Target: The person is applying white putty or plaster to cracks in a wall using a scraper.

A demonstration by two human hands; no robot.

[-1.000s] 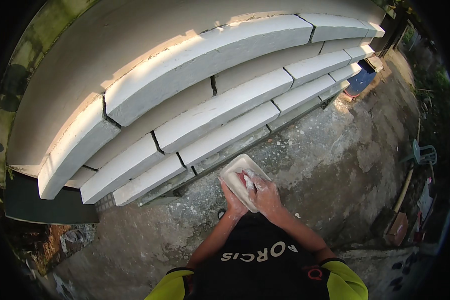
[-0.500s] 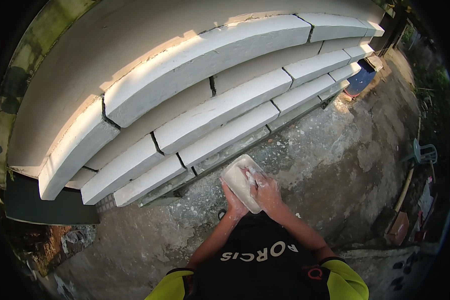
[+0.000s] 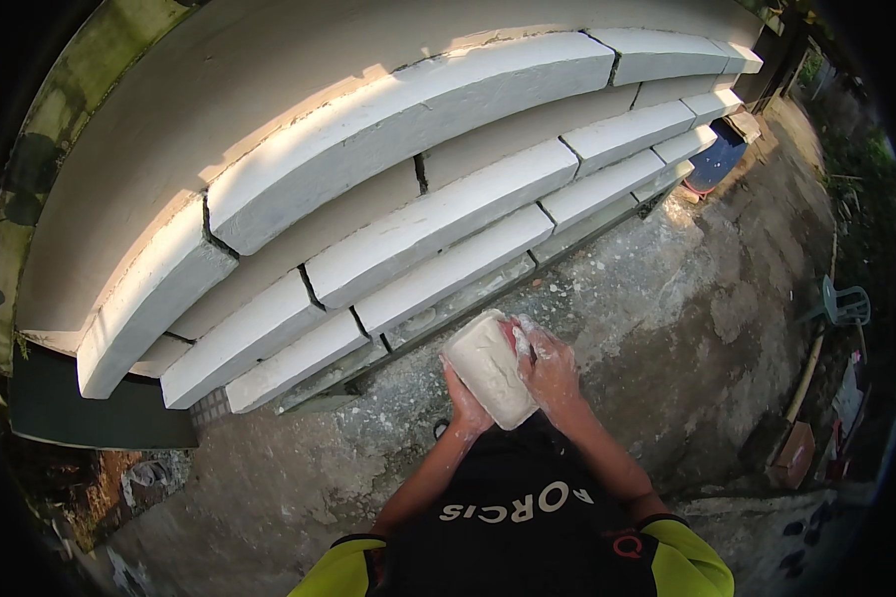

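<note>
A shallow rectangular tub (image 3: 490, 370) of pale, wet-looking paste is held in front of my body. My left hand (image 3: 465, 401) grips its left side, thumb along the edge and the other fingers hidden underneath. At the tub's right rim is my right hand (image 3: 550, 366), its curled fingers smeared with white. Something reddish shows by those fingertips; whether it is a small tool or part of the hand I cannot make out. Beyond the tub rise long white blocks (image 3: 448, 224) in stepped, curved rows, with dark gaps at their joints.
Rough concrete ground (image 3: 657, 298) with white splashes lies below and to the right. A blue container (image 3: 715, 159) stands at the far end of the blocks. On the right are a green plastic chair (image 3: 846, 301) and a cardboard box (image 3: 792, 456). A dark green panel (image 3: 95, 403) sits at left.
My right hand has moved right, from over the paste to the tub's right rim, uncovering more of the paste surface. The left hand keeps its hold.
</note>
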